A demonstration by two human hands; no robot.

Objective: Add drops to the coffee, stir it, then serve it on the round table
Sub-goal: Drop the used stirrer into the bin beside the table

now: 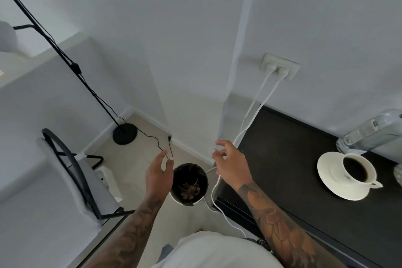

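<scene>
A white cup of black coffee [356,169] stands on a white saucer [326,174] at the right, on a black tabletop [282,154]. My left hand [157,173] hovers open over the floor, just left of a bin. My right hand [229,161] is also open, fingers spread and empty, above the table's left edge, well left of the cup. No dropper, spoon or round table shows in this view.
A white bin [189,184] with scraps sits on the floor between my hands. White cables [250,115] run from a wall socket [280,67] down past the table. A glass bottle [369,132] stands behind the cup. A black floor lamp [124,134] and a chair [71,172] are at left.
</scene>
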